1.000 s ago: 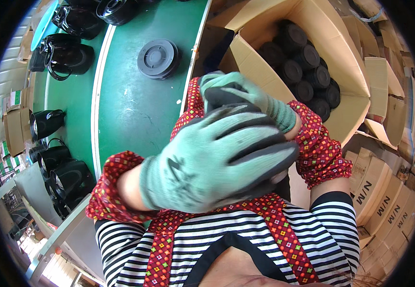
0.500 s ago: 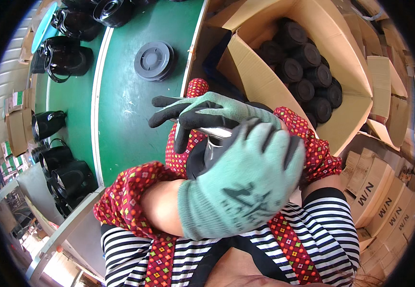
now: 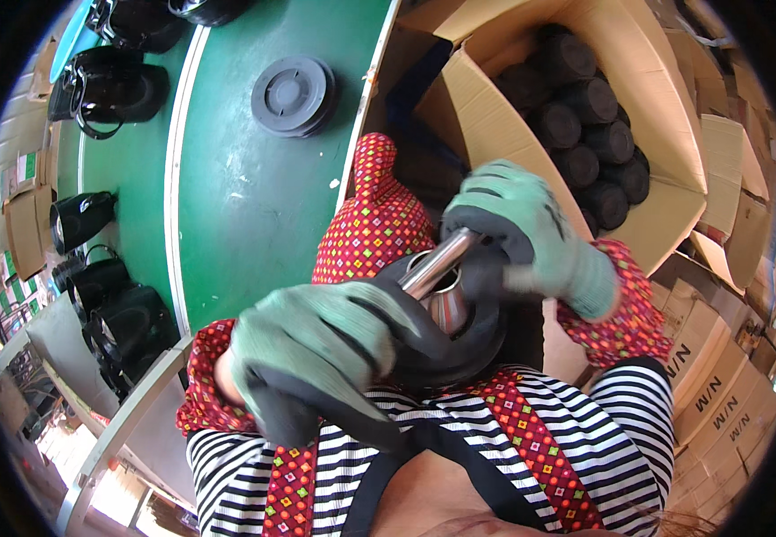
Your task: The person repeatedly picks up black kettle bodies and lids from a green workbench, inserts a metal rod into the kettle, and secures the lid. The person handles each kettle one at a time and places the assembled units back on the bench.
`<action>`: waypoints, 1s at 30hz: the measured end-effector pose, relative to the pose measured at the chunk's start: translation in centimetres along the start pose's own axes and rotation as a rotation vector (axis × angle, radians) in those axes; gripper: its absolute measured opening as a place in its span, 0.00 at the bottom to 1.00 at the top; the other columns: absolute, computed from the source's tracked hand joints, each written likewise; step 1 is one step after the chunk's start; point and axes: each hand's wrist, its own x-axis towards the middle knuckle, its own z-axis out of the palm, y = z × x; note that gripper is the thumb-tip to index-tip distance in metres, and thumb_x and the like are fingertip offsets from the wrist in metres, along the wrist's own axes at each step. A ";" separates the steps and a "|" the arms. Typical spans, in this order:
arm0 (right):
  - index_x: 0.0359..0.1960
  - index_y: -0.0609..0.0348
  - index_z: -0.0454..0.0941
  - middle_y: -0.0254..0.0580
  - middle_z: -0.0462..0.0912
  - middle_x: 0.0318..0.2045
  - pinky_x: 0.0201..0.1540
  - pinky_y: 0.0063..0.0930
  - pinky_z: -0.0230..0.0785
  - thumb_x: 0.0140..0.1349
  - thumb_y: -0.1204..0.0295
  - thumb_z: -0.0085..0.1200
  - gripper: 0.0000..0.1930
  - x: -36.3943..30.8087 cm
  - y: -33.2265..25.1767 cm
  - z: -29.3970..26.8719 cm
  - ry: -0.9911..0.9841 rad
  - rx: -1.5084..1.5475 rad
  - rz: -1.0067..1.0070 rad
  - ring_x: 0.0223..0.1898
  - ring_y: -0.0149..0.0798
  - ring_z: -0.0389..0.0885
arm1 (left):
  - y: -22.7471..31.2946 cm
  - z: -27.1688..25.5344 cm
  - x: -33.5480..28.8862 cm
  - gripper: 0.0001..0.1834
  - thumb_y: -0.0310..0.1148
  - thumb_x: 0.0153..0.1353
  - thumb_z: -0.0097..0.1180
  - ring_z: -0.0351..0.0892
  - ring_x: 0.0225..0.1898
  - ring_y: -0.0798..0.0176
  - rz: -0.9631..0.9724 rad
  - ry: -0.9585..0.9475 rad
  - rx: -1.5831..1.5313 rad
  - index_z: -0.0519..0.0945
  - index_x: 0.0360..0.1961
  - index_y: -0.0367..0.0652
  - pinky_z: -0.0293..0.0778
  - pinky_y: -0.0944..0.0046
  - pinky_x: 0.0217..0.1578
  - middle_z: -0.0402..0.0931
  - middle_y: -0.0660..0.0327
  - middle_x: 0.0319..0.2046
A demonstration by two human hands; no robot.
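Note:
My right hand [image 3: 527,224], in a green glove with black palm and fingers, is closed round one end of a shiny metal tube [image 3: 442,264]. The tube slants across the mouth of a black vessel with a metal lining [image 3: 449,309], held low in front of my body. My left hand [image 3: 316,349], gloved alike and smeared by motion, is at the vessel's left side. Its fingers look stretched and spread, some against the black rim near the tube's lower end. The vessel's lower part is hidden by my hands and clothing.
Left is a green worktop [image 3: 227,206] with a pale dividing strip. On it lie stacked dark round discs [image 3: 291,97] and several black jugs [image 3: 119,94]. An open carton [image 3: 665,134] holding several black cylinders stands at upper right. Closed cartons [image 3: 719,385] are stacked below it.
My left hand has drawn back left and down, uncovering the vessel's mouth. My right hand has swung right, its fingers now bent round the tube's upper end, and the tube is more tilted.

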 end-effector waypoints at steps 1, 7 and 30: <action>0.33 0.59 0.81 0.45 0.80 0.30 0.55 0.47 0.68 0.44 0.45 0.74 0.29 0.2 -1.4 -0.9 -0.058 -0.101 0.053 0.35 0.54 0.79 | 0.2 -0.8 -0.5 0.28 0.50 0.71 0.56 0.81 0.27 0.51 -0.024 0.015 -0.075 0.88 0.41 0.29 0.78 0.43 0.49 0.80 0.52 0.26; 0.38 0.60 0.83 0.45 0.81 0.34 0.56 0.43 0.72 0.44 0.50 0.77 0.29 3.5 -1.6 -1.7 -0.148 -0.115 -0.146 0.39 0.53 0.81 | 5.1 0.1 1.4 0.30 0.45 0.70 0.57 0.80 0.51 0.41 -0.478 0.238 0.151 0.76 0.58 0.25 0.73 0.43 0.62 0.77 0.39 0.49; 0.66 0.64 0.74 0.52 0.84 0.43 0.42 0.45 0.77 0.62 0.54 0.65 0.35 0.9 -10.5 -0.1 -0.196 -0.583 0.378 0.39 0.55 0.85 | -2.1 -5.0 -1.5 0.18 0.37 0.68 0.65 0.86 0.34 0.42 -0.536 -0.242 0.764 0.81 0.55 0.40 0.81 0.51 0.35 0.85 0.49 0.35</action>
